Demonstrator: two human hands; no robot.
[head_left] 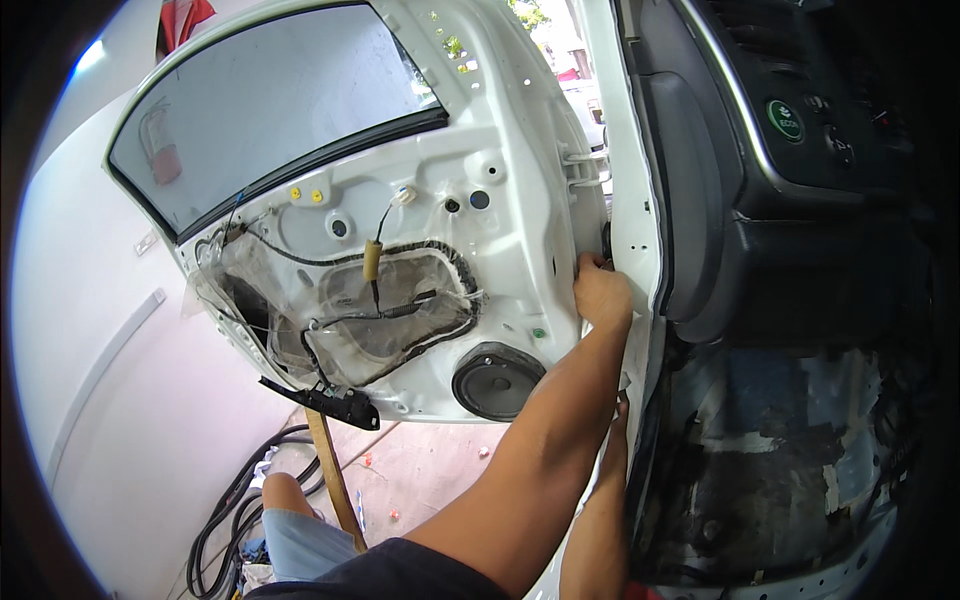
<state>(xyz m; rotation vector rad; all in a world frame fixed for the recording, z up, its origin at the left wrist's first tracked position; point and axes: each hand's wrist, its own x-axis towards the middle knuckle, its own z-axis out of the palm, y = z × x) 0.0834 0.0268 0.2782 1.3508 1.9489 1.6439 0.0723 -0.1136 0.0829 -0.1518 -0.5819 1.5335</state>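
Pinching could occur if the door [415,225], at left, swings toward the pillar [636,200] at right, since the left hand [603,296] reaches in between the two. Whether the left hand or the mostly hidden right hand [622,403] grasps anything cannot be told.

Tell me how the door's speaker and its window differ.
The speaker is black and oval; the window is a larger, pale, reflective pane with a long curved edge. The speaker sits near the bottom of the door, the window at its top. Both are fitted in the same white door.
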